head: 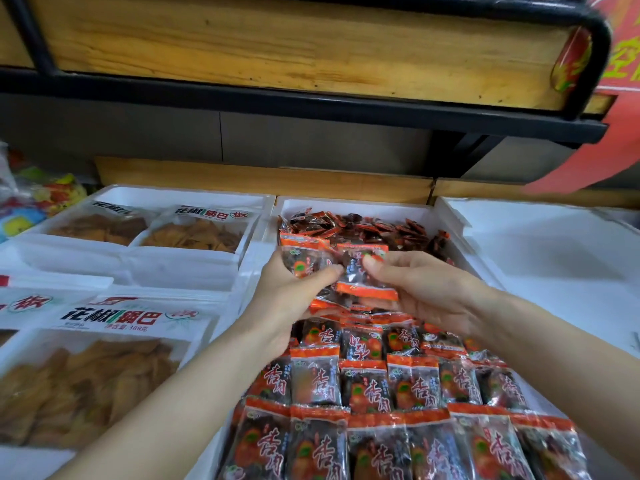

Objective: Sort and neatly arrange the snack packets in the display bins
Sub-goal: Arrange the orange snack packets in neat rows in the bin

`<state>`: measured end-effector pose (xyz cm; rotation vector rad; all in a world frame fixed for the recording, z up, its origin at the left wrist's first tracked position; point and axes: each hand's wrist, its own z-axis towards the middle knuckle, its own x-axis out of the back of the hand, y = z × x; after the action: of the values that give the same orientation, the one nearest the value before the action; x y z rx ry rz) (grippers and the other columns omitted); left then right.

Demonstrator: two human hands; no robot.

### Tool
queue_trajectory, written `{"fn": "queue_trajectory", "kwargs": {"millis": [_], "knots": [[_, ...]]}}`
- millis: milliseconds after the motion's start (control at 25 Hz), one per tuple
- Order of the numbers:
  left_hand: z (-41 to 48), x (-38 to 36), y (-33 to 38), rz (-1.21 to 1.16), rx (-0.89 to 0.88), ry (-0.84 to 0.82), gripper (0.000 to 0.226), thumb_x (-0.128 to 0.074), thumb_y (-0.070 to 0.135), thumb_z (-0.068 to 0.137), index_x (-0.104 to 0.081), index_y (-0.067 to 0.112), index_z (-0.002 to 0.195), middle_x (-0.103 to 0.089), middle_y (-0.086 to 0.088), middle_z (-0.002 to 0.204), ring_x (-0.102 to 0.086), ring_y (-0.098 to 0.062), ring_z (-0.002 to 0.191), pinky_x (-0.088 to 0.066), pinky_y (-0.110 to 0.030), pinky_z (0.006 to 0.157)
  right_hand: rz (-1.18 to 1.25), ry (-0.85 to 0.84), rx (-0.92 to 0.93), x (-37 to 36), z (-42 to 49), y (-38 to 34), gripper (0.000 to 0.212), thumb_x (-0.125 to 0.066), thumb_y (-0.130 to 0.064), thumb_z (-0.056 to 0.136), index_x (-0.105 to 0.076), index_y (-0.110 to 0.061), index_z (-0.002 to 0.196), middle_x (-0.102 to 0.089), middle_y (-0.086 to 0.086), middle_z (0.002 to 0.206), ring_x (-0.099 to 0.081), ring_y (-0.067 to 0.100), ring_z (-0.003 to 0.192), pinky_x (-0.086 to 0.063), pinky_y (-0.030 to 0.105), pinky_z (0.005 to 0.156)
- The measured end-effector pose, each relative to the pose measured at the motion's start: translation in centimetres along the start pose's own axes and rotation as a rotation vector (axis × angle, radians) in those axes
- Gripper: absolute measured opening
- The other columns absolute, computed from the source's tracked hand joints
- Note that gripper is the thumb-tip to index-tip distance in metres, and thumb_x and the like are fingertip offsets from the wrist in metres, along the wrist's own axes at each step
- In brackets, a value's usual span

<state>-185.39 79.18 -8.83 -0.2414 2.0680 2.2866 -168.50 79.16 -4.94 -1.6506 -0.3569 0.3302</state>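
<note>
A white foam bin [446,216] in the middle holds many small orange-and-clear snack packets. Near me they lie in neat overlapping rows [374,403]; at the back they form a loose heap [367,226]. My left hand [294,285] and my right hand [422,289] are raised over the bin's middle and together grip a small stack of these packets [349,271]. Both thumbs press on the top packet, and my fingers curl underneath it.
Left of the snack bin, white foam bins hold large bags of yellow crisps [104,358], with more bags [194,230] behind. A white bin [540,244] on the right shows no goods. A wooden shelf with a black metal frame [311,46] overhangs the back.
</note>
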Motion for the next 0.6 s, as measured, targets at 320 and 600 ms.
{"fn": "queue_trajectory", "kwargs": {"millis": [320,600], "knots": [[-0.1,-2.3,2.3,-0.069,-0.062,0.011,0.041,-0.078,0.012,0.077,-0.057,0.021,0.111,-0.071,-0.002,0.102,-0.070,-0.017,0.088,-0.059,-0.041,0.077,-0.543,0.597,0.128,11.3,0.5,-0.6,0.026,-0.064,-0.020,0.088,-0.062,0.005,0.080,-0.059,0.014,0.075,-0.054,0.020,0.068,-0.046,0.027,0.070],[1.4,-3.5,1.2,-0.071,-0.028,0.016,0.039,-0.077,0.012,0.078,-0.057,0.022,0.109,-0.070,-0.002,0.106,-0.068,-0.017,0.094,-0.057,-0.046,0.083,-0.692,0.501,-0.036,12.1,4.6,2.9,0.033,-0.062,-0.016,0.090,-0.046,-0.010,0.061,-0.048,0.009,0.063,-0.047,0.018,0.062,-0.043,0.035,0.071]]}}
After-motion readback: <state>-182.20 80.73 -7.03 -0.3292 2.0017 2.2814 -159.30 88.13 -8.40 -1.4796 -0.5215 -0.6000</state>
